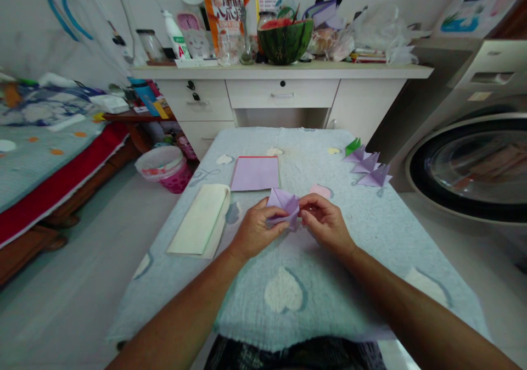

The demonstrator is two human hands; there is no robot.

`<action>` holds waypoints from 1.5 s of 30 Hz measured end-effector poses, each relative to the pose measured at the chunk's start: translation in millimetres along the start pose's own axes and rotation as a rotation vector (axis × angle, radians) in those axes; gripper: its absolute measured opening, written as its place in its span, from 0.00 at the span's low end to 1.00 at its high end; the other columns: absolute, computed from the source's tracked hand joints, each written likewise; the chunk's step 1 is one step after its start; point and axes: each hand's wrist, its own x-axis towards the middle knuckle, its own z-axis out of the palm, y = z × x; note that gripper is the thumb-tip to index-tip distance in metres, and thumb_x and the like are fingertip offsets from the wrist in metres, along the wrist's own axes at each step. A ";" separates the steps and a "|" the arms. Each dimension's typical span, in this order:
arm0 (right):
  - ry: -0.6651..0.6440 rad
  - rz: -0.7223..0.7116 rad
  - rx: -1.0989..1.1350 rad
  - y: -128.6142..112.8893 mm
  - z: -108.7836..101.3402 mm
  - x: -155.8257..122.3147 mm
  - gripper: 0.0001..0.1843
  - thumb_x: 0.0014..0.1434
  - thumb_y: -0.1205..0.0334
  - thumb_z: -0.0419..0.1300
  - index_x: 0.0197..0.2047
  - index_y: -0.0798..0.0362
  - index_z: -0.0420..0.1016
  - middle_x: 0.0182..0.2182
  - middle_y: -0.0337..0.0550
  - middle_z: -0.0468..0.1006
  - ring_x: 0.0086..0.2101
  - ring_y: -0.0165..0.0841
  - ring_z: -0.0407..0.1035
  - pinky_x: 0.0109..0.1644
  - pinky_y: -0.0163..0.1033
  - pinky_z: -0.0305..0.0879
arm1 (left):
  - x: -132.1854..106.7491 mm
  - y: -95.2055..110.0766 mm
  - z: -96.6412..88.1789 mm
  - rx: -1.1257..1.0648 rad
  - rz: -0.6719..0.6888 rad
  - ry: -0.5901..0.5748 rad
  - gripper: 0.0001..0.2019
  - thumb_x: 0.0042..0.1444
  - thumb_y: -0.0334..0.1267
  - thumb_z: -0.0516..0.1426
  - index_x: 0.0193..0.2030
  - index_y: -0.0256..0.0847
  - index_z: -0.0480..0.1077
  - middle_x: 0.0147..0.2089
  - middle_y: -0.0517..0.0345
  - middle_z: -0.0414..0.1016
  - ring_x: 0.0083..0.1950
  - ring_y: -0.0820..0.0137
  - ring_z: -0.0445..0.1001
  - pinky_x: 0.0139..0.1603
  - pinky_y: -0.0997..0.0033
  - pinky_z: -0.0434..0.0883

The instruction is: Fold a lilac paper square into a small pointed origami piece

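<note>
A partly folded purple paper piece (283,201) is held between both hands above the blue cloth-covered table (296,282). My left hand (256,230) pinches its left side, fingers closed on the paper. My right hand (323,220) grips its right edge, fingers curled round it. Just beyond lies a flat stack of purple square sheets (255,173). A pink paper scrap (321,190) shows behind my right hand.
Three finished purple folded shapes (369,167) and a green one (353,146) sit at the table's far right. A cream folded sheet (201,219) lies left. A desk with a halved watermelon (285,39) stands behind, a washing machine (469,161) right, a pink bin (164,168) and bed (45,156) left.
</note>
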 end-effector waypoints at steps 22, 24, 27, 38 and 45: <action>-0.111 -0.358 -0.294 -4.1 -5.6 -0.5 0.14 0.60 0.70 0.57 0.45 0.45 0.77 0.41 0.45 0.71 0.41 0.34 0.69 0.38 0.39 0.70 | 0.8 -4.8 -4.0 -0.022 -0.009 0.002 0.11 0.49 0.27 0.63 0.40 0.41 0.72 0.38 0.60 0.73 0.39 0.71 0.73 0.41 0.73 0.70; -0.121 -0.381 -0.308 -3.2 -6.4 -0.2 0.14 0.60 0.70 0.57 0.46 0.45 0.77 0.41 0.45 0.70 0.41 0.34 0.69 0.38 0.39 0.70 | 0.9 -5.6 -3.9 -0.052 -0.015 0.009 0.13 0.49 0.26 0.62 0.42 0.41 0.71 0.40 0.58 0.73 0.42 0.70 0.73 0.42 0.73 0.70; -0.127 -0.422 -0.316 -1.6 -7.0 0.7 0.15 0.60 0.72 0.56 0.46 0.46 0.77 0.39 0.44 0.70 0.40 0.33 0.68 0.37 0.38 0.69 | 1.0 -5.9 -3.9 -0.063 0.016 0.007 0.15 0.50 0.24 0.61 0.44 0.42 0.72 0.41 0.58 0.72 0.42 0.70 0.73 0.42 0.73 0.70; -0.129 -0.294 -0.198 1.8 -1.0 -1.1 0.13 0.59 0.72 0.57 0.45 0.49 0.70 0.40 0.43 0.69 0.35 0.30 0.68 0.34 0.34 0.69 | 0.8 1.6 -7.7 0.009 0.092 0.067 0.11 0.48 0.22 0.60 0.36 0.40 0.76 0.36 0.59 0.70 0.38 0.71 0.73 0.38 0.74 0.69; -0.139 -0.335 -0.239 1.9 -1.0 0.0 0.10 0.59 0.73 0.56 0.42 0.49 0.71 0.40 0.44 0.71 0.39 0.32 0.69 0.35 0.35 0.68 | -1.7 0.6 -8.7 0.017 0.112 0.056 0.10 0.50 0.23 0.60 0.36 0.41 0.76 0.41 0.56 0.73 0.42 0.69 0.75 0.43 0.71 0.71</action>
